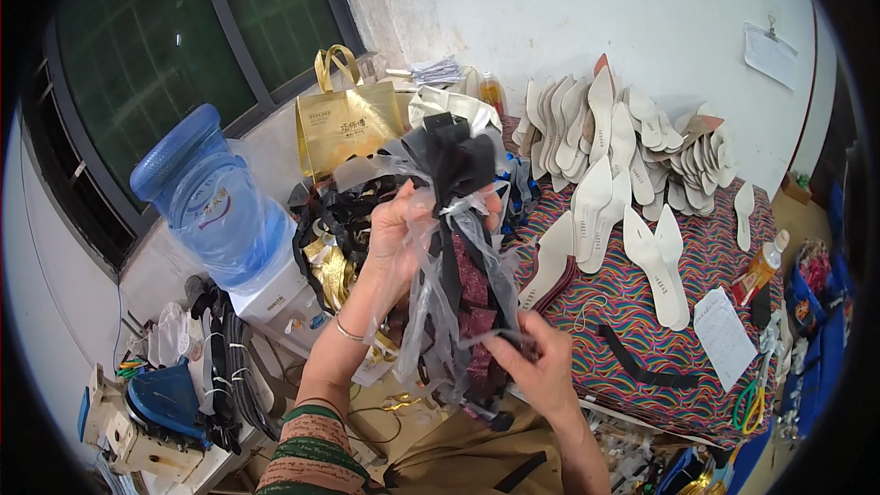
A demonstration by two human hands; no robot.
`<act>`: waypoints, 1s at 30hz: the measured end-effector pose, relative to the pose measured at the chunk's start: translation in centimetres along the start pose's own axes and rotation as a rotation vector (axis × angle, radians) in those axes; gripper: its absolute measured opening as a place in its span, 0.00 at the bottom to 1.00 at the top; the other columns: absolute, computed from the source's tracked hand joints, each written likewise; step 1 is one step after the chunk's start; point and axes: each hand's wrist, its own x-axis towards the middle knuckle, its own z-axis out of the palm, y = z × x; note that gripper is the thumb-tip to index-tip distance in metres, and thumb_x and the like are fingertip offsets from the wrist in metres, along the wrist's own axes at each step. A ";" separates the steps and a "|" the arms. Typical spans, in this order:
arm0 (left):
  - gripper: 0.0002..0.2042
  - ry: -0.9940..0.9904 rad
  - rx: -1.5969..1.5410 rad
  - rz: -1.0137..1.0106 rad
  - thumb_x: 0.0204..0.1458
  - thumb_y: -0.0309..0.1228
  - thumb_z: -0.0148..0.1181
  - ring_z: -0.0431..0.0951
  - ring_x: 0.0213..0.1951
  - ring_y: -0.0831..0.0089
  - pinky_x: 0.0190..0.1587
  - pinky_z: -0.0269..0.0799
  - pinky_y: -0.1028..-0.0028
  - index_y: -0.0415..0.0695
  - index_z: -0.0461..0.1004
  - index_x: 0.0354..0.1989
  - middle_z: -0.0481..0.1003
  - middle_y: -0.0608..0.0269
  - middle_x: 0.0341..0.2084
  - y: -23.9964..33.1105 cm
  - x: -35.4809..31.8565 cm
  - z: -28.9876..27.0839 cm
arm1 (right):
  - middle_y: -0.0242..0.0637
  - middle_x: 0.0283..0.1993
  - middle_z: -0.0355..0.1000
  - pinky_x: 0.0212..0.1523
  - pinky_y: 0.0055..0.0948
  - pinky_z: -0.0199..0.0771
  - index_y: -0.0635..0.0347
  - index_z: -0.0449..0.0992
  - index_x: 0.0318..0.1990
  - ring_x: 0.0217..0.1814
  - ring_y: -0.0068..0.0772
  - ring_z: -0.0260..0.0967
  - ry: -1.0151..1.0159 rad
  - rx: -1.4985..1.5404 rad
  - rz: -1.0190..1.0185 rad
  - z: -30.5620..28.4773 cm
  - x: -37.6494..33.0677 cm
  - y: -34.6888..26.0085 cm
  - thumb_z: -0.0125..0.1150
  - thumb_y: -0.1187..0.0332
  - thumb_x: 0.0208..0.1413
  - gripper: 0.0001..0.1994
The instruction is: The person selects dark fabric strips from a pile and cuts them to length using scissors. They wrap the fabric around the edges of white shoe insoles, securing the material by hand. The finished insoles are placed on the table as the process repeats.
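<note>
A bundle of black and glittery dark-red strips [474,302], mixed with clear plastic film, hangs upright in front of me. It is tied round its upper part with a pale tie, and black ends fan out above. My left hand [392,231] is closed round the bundle near the tie; some of its fingers are behind the strips. Lower down, my right hand [543,368] pinches the film and strip edges at the bundle's right side. Behind the bundle lies a heap of black strips [365,188] with gold strips [332,268] among them.
To the right, a table with a wavy multicoloured cloth [587,330] bears many pale insoles [600,197], a black strip [642,368], a paper sheet [724,337], a bottle [763,266] and green-handled scissors [750,405]. At left stand a blue water jug [215,211], a gold bag [346,124] and a sewing machine [165,412].
</note>
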 end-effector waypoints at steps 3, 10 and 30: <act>0.36 0.016 -0.087 -0.089 0.40 0.30 0.63 0.71 0.54 0.42 0.59 0.67 0.47 0.29 0.58 0.61 0.69 0.33 0.52 -1.0 -0.7 -0.2 | 0.36 0.32 0.73 0.25 0.21 0.67 0.69 0.76 0.41 0.25 0.21 0.68 0.004 -0.193 -0.162 -1.2 -0.7 -0.3 0.70 0.74 0.47 0.14; 0.28 0.023 -0.006 -0.069 0.47 0.23 0.61 0.69 0.58 0.49 0.63 0.63 0.52 0.30 0.59 0.58 0.67 0.37 0.55 -3.7 -0.6 1.0 | 0.40 0.47 0.72 0.31 0.23 0.72 0.65 0.77 0.44 0.37 0.24 0.71 0.361 -0.194 -0.159 -4.4 0.4 0.0 0.69 0.76 0.46 0.15; 0.12 0.286 0.579 0.136 0.46 0.23 0.60 0.72 0.43 0.70 0.55 0.64 0.69 0.41 0.65 0.38 0.71 0.59 0.38 -7.9 -1.6 -0.4 | 0.31 0.25 0.72 0.29 0.26 0.69 0.67 0.74 0.38 0.27 0.18 0.68 0.114 0.141 -0.016 -7.6 0.6 3.9 0.60 0.73 0.50 0.09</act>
